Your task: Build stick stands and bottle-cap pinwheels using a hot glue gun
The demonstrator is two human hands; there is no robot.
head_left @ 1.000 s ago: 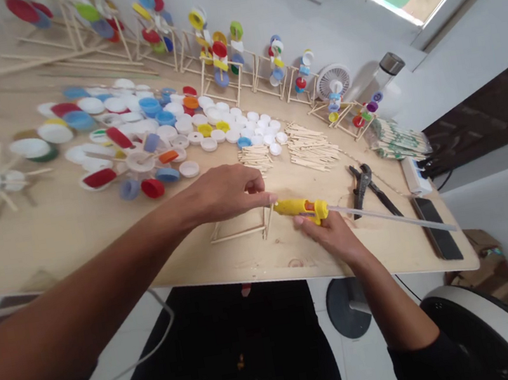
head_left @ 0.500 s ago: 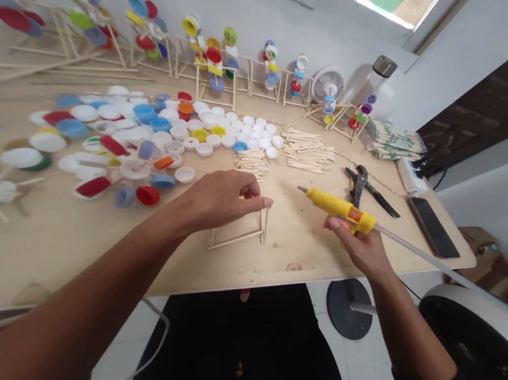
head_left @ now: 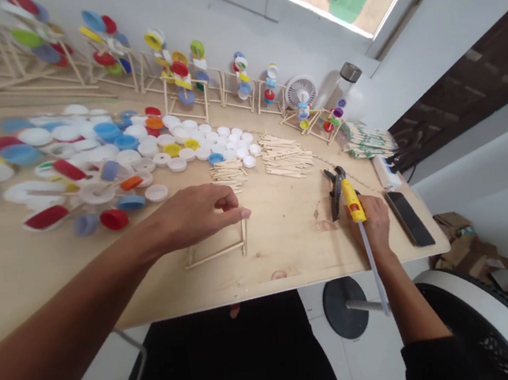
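My left hand (head_left: 200, 214) is closed, thumb and fingertips pinching the top of a small wooden stick frame (head_left: 216, 255) that stands on the table. The hand covers part of the frame. Over on the right, my right hand (head_left: 374, 225) is wrapped around a yellow glue gun (head_left: 353, 200), its nozzle pointing away from me. A clear glue stick (head_left: 372, 264) trails from the gun's rear. Black-handled pliers (head_left: 334, 193) lie beside the gun, partly behind it.
Bottle caps (head_left: 146, 148) and piles of short sticks (head_left: 285, 156) cover the middle. A cap wheel (head_left: 97, 192) lies at left. Finished wheels on stick stands (head_left: 183, 82) line the wall. A phone (head_left: 409, 218), a power strip (head_left: 386, 172) and a small fan (head_left: 300, 91) are at right.
My right hand has carried the glue gun right, beside the pliers, and turned its nozzle away from me. My left hand stays on the stick frame. The view has shifted right.
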